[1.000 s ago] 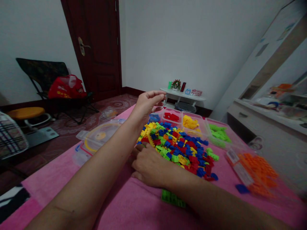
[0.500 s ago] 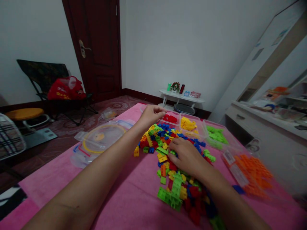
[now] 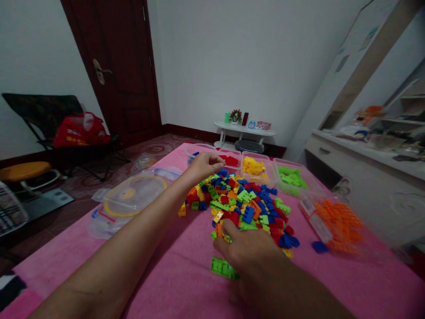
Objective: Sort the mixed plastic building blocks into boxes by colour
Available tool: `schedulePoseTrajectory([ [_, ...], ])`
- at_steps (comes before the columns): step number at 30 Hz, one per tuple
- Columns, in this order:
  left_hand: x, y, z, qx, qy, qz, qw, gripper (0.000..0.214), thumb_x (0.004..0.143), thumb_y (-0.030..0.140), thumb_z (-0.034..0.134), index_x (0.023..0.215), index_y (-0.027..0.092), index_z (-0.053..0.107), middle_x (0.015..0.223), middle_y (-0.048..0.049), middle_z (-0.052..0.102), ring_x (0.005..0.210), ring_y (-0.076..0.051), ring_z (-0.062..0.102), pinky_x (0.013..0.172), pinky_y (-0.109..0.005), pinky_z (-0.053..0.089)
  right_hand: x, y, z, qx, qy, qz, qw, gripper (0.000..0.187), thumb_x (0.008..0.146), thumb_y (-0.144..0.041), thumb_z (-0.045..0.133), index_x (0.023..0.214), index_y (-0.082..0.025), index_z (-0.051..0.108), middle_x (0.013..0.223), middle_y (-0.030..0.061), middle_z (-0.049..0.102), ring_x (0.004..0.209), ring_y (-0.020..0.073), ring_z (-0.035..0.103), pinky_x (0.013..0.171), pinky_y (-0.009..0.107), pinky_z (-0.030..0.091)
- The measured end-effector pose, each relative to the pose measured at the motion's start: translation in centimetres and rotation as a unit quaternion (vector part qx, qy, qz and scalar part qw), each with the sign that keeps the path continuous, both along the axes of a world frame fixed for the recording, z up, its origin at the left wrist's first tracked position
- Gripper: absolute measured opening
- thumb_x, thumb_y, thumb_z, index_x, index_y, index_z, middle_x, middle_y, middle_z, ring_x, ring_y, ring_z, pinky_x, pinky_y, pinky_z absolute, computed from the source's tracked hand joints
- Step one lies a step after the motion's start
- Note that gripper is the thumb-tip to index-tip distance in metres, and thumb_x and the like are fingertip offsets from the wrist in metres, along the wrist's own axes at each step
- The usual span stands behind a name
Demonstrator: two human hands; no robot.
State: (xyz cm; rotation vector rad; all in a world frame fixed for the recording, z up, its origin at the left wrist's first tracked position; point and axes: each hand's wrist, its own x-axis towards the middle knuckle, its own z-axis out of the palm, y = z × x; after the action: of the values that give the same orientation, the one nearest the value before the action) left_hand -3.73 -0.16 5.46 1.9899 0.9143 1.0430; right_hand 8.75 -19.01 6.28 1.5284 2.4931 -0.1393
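Observation:
A heap of small plastic bricks (image 3: pixel 245 204) in red, blue, yellow, green and orange lies on a pink cloth (image 3: pixel 172 274). My left hand (image 3: pixel 203 165) reaches to the heap's far left edge with its fingers curled together; what they pinch is hidden. Just beyond it is a clear box (image 3: pixel 195 153) with a blue brick in it. My right hand (image 3: pixel 247 249) rests palm down on the near edge of the heap, fingers lying over the bricks. A flat green plate (image 3: pixel 223 267) lies on the cloth just left of that hand.
Clear boxes at the back hold red bricks (image 3: pixel 229 160), yellow bricks (image 3: pixel 253 165) and green bricks (image 3: pixel 291 176). A clear box of orange bricks (image 3: pixel 335 219) lies right, one blue brick (image 3: pixel 319 247) beside it. A round clear lidded tub (image 3: pixel 131 197) sits left. Drawers (image 3: pixel 358 177) stand right.
My right hand has pulled back from the middle of the heap to its near edge, dragging bricks. My left hand has come down from the air to the heap's far edge.

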Motion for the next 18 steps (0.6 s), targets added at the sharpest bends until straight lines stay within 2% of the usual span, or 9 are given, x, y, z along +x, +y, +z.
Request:
schedulePoseTrajectory([
  [2,0.0,0.3,-0.3,0.0,0.005,0.001,1.0,0.021,0.071,0.029,0.059,0.08,0.013,0.069,0.069,-0.0036,0.065,0.06,-0.011,0.057,0.054,-0.021,0.044,-0.6,0.4,-0.2,0.017,-0.012,-0.037,0.999,0.037,0.059,-0.024,0.07,0.096,-0.024,0.067,0.111,0.0115,0.058,0.062,0.0178,0.058,0.047,0.027,0.028],
  [6,0.1,0.5,-0.8,-0.004,0.005,0.001,1.0,0.02,0.069,0.03,0.061,0.079,0.014,0.069,0.066,-0.0023,0.064,0.058,-0.011,0.056,0.052,-0.02,0.043,1.2,2.5,-0.5,0.105,0.12,-0.064,0.985,0.023,0.074,-0.033,0.058,0.093,-0.023,0.066,0.098,0.0085,0.06,0.073,0.0185,0.059,0.056,0.027,0.034],
  [9,0.4,0.4,-1.1,-0.013,0.006,-0.012,1.0,0.02,0.069,0.03,0.061,0.079,0.014,0.069,0.065,-0.0019,0.063,0.057,-0.011,0.055,0.052,-0.02,0.043,3.4,4.6,-1.2,0.18,0.236,-0.119,0.947,0.022,0.077,-0.025,0.05,0.092,-0.019,0.066,0.09,0.007,0.063,0.077,0.0173,0.058,0.066,0.027,0.038],
  [11,0.6,0.2,-1.1,-0.015,0.017,-0.035,0.999,0.021,0.07,0.031,0.061,0.08,0.015,0.07,0.067,-0.0023,0.064,0.057,-0.011,0.055,0.052,-0.02,0.043,4.8,5.9,-1.8,0.175,0.334,-0.165,0.911,0.024,0.077,-0.024,0.049,0.094,-0.019,0.065,0.079,0.0043,0.064,0.069,0.0156,0.057,0.062,0.025,0.04],
  [13,0.6,-0.1,-1.0,-0.006,0.047,-0.069,0.997,0.022,0.071,0.031,0.061,0.082,0.015,0.071,0.069,-0.003,0.066,0.059,-0.012,0.057,0.054,-0.02,0.043,5.9,7.0,-2.2,0.11,0.459,-0.224,0.853,0.024,0.08,-0.033,0.048,0.093,-0.019,0.062,0.062,0.0,0.06,0.052,0.0131,0.053,0.05,0.023,0.038],
  [14,0.7,-0.3,-0.9,0.003,0.067,-0.087,0.994,0.022,0.071,0.031,0.061,0.083,0.015,0.071,0.07,-0.0034,0.067,0.06,-0.012,0.057,0.054,-0.021,0.043,6.4,7.3,-2.2,0.073,0.529,-0.257,0.806,0.026,0.081,-0.039,0.047,0.09,-0.019,0.06,0.054,-0.0019,0.057,0.044,0.012,0.049,0.045,0.022,0.036],
  [16,0.7,-0.8,-0.6,0.02,0.106,-0.12,0.987,0.021,0.072,0.028,0.06,0.085,0.016,0.072,0.073,-0.0042,0.069,0.062,-0.013,0.059,0.056,-0.021,0.043,7.0,7.7,-2.1,0.011,0.663,-0.311,0.681,0.034,0.082,-0.05,0.043,0.082,-0.019,0.056,0.049,-0.0035,0.052,0.037,0.0102,0.043,0.037,0.02,0.031],
  [18,0.8,-1.4,-0.4,0.029,0.136,-0.145,0.98,0.021,0.072,0.026,0.06,0.087,0.017,0.072,0.077,-0.0048,0.071,0.065,-0.014,0.061,0.058,-0.022,0.044,7.4,7.7,-1.7,-0.043,0.754,-0.336,0.563,0.041,0.084,-0.057,0.039,0.077,-0.019,0.052,0.05,-0.0029,0.052,0.037,0.0089,0.042,0.035,0.018,0.029],
])
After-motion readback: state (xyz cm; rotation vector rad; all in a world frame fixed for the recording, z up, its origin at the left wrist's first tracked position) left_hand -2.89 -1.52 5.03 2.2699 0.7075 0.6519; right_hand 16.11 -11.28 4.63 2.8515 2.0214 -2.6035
